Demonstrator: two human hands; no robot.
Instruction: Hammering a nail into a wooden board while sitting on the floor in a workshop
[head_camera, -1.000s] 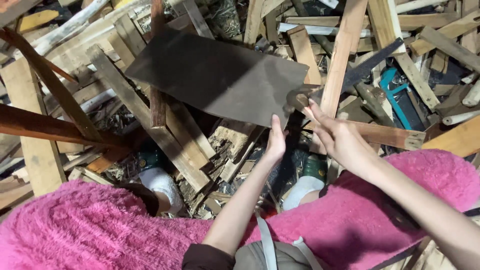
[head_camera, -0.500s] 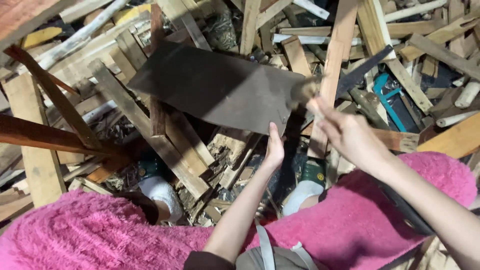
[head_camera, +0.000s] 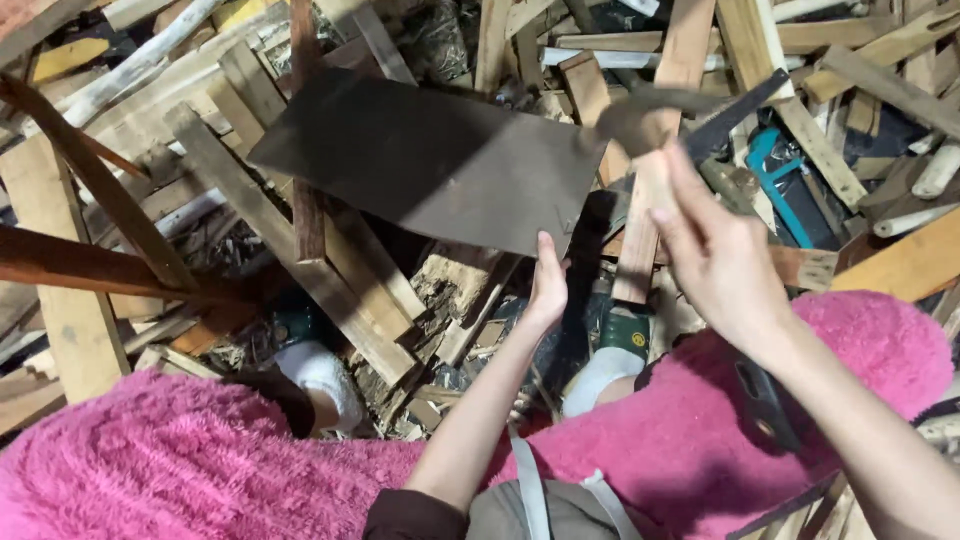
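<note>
A dark brown flat panel (head_camera: 430, 160) is held tilted above a heap of scrap wood. My left hand (head_camera: 548, 285) grips its near right edge from below, thumb up against the panel. My right hand (head_camera: 715, 255) is raised to the right of the panel and holds a brownish hammer-like tool (head_camera: 640, 115). The tool is blurred with motion, just off the panel's upper right corner. Its exact shape is not clear.
Planks, slats and offcuts (head_camera: 330, 290) lie piled in all directions under the panel. A blue metal tool (head_camera: 775, 175) lies among them at the right. Pink fluffy fabric (head_camera: 150, 470) covers my legs, and green and white shoes (head_camera: 615, 345) stand on the wood.
My right hand has swung the hammer-like tool up and to the right, away from the panel's right corner. The panel has tilted slightly, and my left hand keeps its hold.
</note>
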